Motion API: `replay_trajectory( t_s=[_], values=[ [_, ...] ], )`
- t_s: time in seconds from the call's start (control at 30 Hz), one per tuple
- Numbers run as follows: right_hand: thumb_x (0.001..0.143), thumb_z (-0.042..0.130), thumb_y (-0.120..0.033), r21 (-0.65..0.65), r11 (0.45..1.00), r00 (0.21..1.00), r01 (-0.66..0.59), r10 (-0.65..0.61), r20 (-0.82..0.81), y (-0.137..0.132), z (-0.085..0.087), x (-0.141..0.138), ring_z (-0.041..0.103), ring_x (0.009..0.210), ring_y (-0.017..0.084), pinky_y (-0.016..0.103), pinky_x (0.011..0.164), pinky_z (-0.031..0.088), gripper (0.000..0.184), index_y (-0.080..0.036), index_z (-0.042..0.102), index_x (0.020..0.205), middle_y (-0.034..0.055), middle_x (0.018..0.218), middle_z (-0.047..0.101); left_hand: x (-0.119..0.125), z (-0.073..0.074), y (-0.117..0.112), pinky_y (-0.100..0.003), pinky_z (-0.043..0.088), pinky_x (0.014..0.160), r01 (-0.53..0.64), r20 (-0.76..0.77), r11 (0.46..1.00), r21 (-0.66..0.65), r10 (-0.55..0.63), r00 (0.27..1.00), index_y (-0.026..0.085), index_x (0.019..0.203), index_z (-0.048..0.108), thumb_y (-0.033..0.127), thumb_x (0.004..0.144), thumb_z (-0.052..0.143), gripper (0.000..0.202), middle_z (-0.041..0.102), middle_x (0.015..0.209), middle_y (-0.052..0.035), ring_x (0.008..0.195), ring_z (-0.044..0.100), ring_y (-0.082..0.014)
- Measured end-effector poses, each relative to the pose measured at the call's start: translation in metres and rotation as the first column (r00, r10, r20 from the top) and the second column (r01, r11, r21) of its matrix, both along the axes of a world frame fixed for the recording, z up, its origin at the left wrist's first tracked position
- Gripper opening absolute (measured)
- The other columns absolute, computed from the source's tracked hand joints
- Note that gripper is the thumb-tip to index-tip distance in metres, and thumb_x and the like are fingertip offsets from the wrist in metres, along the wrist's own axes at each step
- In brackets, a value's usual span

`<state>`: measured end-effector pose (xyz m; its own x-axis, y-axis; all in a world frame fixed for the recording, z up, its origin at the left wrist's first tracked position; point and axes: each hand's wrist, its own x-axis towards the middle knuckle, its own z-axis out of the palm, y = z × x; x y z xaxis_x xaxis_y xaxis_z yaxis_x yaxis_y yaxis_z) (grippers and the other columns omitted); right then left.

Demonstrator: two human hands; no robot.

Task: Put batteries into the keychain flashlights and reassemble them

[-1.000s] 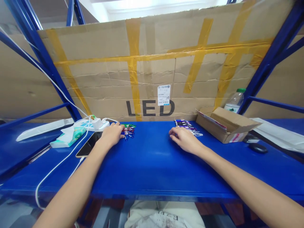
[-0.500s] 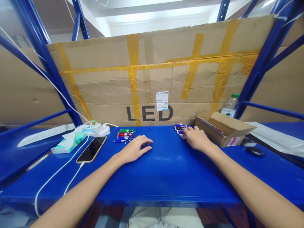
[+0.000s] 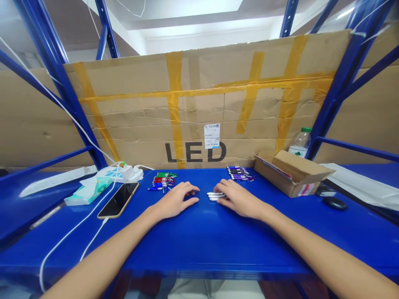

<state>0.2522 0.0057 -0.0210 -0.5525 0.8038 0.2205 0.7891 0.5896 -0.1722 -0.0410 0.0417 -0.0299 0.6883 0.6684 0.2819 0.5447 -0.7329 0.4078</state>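
My right hand [image 3: 240, 198] rests at the middle of the table, its fingers closed over a few slim silver keychain flashlights [image 3: 214, 196]. Their far ends are hidden under the fingers. My left hand [image 3: 178, 200] lies to the left with thumb and fingers apart and nothing between them. Beyond it, a group of green, red and blue keychain flashlights [image 3: 162, 182] with carabiner clips is laid out in rows. Behind my right hand is another group of purple, black and blue keychain flashlights [image 3: 238, 173], also with clips.
An open cardboard box [image 3: 274, 174] stands at the right, near a bottle [image 3: 301, 143] and a black mouse [image 3: 334, 203]. On the left lie a phone [image 3: 119, 200] with a white cable, a tissue pack [image 3: 89, 191] and a power strip [image 3: 126, 172]. A cardboard sheet [image 3: 140, 120] backs the blue table [image 3: 199, 241].
My right hand has come from the right-hand group toward the middle, bringing the silver flashlights along. The left hand has stayed nearly in place. The view has shifted slightly.
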Motion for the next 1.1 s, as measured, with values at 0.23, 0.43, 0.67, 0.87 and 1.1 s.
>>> replay_trajectory(
  t_s=[0.23, 0.43, 0.67, 0.87, 1.1],
  values=[
    [0.109, 0.061, -0.035, -0.114, 0.971, 0.962, -0.208, 0.182, -0.203, -0.018, -0.001, -0.022, 0.058, 0.115, 0.028, 0.043, 0.101, 0.048, 0.019, -0.024, 0.065, 0.124, 0.0084, 0.124, 0.066, 0.008, 0.007, -0.015, -0.043, 0.050, 0.103, 0.009, -0.048, 1.000, -0.019, -0.010, 0.999, 0.025, 0.130, 0.071, 0.057, 0.096, 0.077, 0.047, 0.067, 0.126, -0.0088, 0.116, 0.062, -0.0289],
    [0.108, 0.062, -0.039, -0.135, 0.975, 0.955, -0.178, 0.138, -0.262, -0.014, -0.006, -0.024, 0.059, 0.112, 0.028, 0.042, 0.099, 0.048, 0.021, -0.024, 0.065, 0.123, 0.0085, 0.120, 0.067, 0.010, 0.005, -0.014, -0.041, 0.049, 0.101, 0.067, -0.011, 0.997, -0.042, -0.068, 0.998, 0.025, 0.121, 0.073, 0.051, 0.103, 0.070, 0.032, 0.068, 0.118, -0.0075, 0.111, 0.061, -0.0266],
    [0.105, 0.068, -0.042, -0.152, 0.985, 0.981, -0.075, 0.045, -0.188, -0.004, -0.006, -0.016, 0.060, 0.111, 0.029, 0.042, 0.098, 0.049, 0.025, -0.022, 0.068, 0.121, 0.0092, 0.119, 0.067, 0.011, 0.000, -0.009, -0.039, 0.049, 0.099, 0.016, -0.002, 0.999, -0.043, -0.016, 1.000, 0.024, 0.118, 0.071, 0.047, 0.103, 0.071, 0.028, 0.067, 0.118, -0.0068, 0.112, 0.063, -0.0264],
    [0.105, 0.068, -0.039, -0.137, 0.990, 0.982, -0.017, -0.009, -0.189, 0.009, -0.008, -0.005, 0.062, 0.108, 0.028, 0.041, 0.095, 0.049, 0.023, -0.021, 0.069, 0.118, 0.0086, 0.114, 0.069, 0.014, -0.003, -0.002, -0.041, 0.049, 0.103, -0.010, -0.018, 1.000, 0.008, 0.010, 1.000, 0.023, 0.120, 0.070, 0.047, 0.105, 0.066, 0.028, 0.065, 0.118, -0.0076, 0.113, 0.062, -0.0273],
    [0.105, 0.067, -0.036, -0.111, 0.994, 0.982, -0.011, -0.011, -0.189, 0.016, -0.013, 0.004, 0.062, 0.104, 0.027, 0.040, 0.092, 0.049, 0.019, -0.021, 0.069, 0.116, 0.0085, 0.110, 0.069, 0.021, 0.011, 0.003, -0.044, 0.049, 0.101, 0.062, -0.242, 0.996, 0.067, -0.044, 0.969, 0.020, 0.127, 0.066, 0.043, 0.109, 0.058, 0.030, 0.062, 0.121, -0.0108, 0.113, 0.060, -0.0302]
  ],
)
